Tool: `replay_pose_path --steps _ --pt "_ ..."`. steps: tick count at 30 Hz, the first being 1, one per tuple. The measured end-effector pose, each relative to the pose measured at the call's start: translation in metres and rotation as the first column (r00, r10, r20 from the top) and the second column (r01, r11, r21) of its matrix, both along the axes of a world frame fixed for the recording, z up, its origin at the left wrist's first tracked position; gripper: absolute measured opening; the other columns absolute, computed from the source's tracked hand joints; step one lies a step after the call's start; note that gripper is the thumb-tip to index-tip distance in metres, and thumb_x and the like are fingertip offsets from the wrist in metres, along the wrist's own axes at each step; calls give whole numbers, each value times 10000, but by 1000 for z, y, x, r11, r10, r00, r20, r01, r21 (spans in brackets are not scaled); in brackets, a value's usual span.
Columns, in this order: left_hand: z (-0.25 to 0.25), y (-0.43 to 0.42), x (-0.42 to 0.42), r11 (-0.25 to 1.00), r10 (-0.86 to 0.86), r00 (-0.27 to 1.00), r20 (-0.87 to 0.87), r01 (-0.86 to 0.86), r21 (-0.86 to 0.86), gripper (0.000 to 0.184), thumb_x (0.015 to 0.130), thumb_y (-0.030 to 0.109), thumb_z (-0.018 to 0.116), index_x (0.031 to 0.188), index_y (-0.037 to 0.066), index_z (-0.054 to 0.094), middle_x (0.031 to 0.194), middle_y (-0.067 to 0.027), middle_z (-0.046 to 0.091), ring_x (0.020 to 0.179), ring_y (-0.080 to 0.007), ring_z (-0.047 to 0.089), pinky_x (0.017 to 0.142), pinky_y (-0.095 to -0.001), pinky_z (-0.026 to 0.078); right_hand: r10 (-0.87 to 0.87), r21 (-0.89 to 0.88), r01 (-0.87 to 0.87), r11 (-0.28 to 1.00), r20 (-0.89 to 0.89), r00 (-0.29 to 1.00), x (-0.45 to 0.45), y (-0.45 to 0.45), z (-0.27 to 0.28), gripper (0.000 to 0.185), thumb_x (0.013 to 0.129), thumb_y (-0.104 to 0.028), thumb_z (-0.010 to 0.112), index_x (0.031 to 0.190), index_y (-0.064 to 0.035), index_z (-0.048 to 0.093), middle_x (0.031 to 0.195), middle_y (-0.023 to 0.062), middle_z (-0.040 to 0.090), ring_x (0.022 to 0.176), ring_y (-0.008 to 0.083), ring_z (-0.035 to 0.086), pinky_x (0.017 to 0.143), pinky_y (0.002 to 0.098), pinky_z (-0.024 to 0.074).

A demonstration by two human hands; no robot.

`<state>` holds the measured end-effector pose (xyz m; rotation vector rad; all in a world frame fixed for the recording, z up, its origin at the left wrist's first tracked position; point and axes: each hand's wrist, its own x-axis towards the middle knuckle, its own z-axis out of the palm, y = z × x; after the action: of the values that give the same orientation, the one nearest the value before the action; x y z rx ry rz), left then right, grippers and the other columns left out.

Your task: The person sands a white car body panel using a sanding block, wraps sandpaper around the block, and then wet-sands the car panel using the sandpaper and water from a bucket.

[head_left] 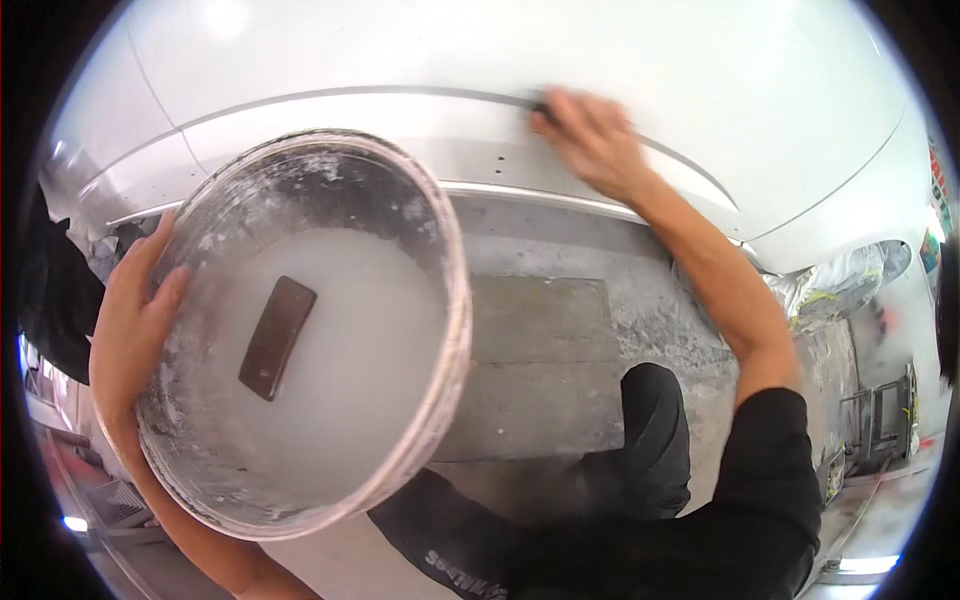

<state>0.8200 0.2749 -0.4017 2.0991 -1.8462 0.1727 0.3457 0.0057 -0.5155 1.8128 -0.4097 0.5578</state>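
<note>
My left hand (136,318) grips the wall of a large bucket (462,300), thumb over the rim and forearm wrapped round the outside. Cloudy whitish water (350,320) fills its lower part, and a brown rectangular block (277,338) floats there. White residue coats the bucket's inner wall. Up at the right, my right hand (598,140), slightly blurred, presses against a white car body panel (420,60). A dark piece of sandpaper (541,112) shows at its fingertips; most of it is hidden under the fingers.
A dark crease and a lower sill (540,195) run along the car panel. Grey dusty floor (540,370) lies below, beside my bent knee (655,430). Plastic sheeting (845,285) wraps the wheel area at right. A small metal stand (880,415) is farther right.
</note>
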Motion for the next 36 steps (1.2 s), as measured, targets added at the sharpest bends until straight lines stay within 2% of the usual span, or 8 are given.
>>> replay_pose_path --steps 4,10,18,23,26,28,31,36 --pt "-4 -6 18 998 -57 996 -64 59 30 596 937 171 601 1515 53 516 1508 -180 550 1383 -291 514 1190 -374 331 77 -100 -75 992 17 997 81 -6 12 440 895 -212 682 1322 -107 679 1439 112 548 1120 219 545 834 346 461" --pt "-6 -7 13 1000 -13 993 -120 16 26 595 943 181 620 1514 47 520 1506 -198 544 1371 -279 520 1182 -374 336 -130 61 126 990 67 989 -156 22 -27 585 896 -158 736 1463 -214 602 1573 132 457 1303 268 507 1034 410 451" --pt "-1 -10 19 997 -64 973 -220 72 30 596 959 170 626 1511 -15 497 1470 -201 574 1341 -257 537 1174 -364 337 26 144 -34 989 56 998 -26 9 -25 578 956 -106 597 1528 -122 514 1593 164 448 1329 295 551 1026 439 450" --pt "0 -12 14 997 -43 959 -279 59 49 602 956 168 637 1508 -25 494 1462 -191 581 1346 -235 527 1169 -352 338 -139 222 109 969 125 982 -147 32 -52 592 937 -109 649 1516 -130 529 1573 172 460 1364 305 514 1070 473 487" --pt "-1 -11 4 999 -7 945 -327 17 28 598 957 162 638 1507 -28 495 1439 -200 596 1344 -232 529 1171 -349 333 -62 176 43 984 108 992 -140 17 -59 604 921 -118 686 1507 -126 539 1570 186 456 1375 312 500 1081 493 484" --pt "-1 -10 10 998 -48 959 -279 54 12 600 958 158 637 1510 -27 490 1438 -202 598 1338 -225 532 1172 -347 331 77 222 -86 971 48 996 -54 1 -47 624 929 -125 670 1528 -89 500 1560 208 452 1322 315 541 1045 477 494" --pt "-1 -10 13 995 -52 935 -351 78 60 603 955 148 631 1512 -29 484 1470 -194 581 1357 -229 522 1181 -343 319 -26 69 30 997 -64 998 90 -11 -40 547 933 -145 621 1468 -62 545 1538 236 468 1251 286 579 972 442 502" --pt "1 -8 6 996 -78 974 -212 88 35 595 960 167 637 1506 -22 495 1454 -208 593 1358 -246 525 1186 -352 309 43 193 -51 980 43 998 3 0 -37 583 905 -166 650 1469 -60 549 1527 206 507 1315 280 538 1029 446 460"
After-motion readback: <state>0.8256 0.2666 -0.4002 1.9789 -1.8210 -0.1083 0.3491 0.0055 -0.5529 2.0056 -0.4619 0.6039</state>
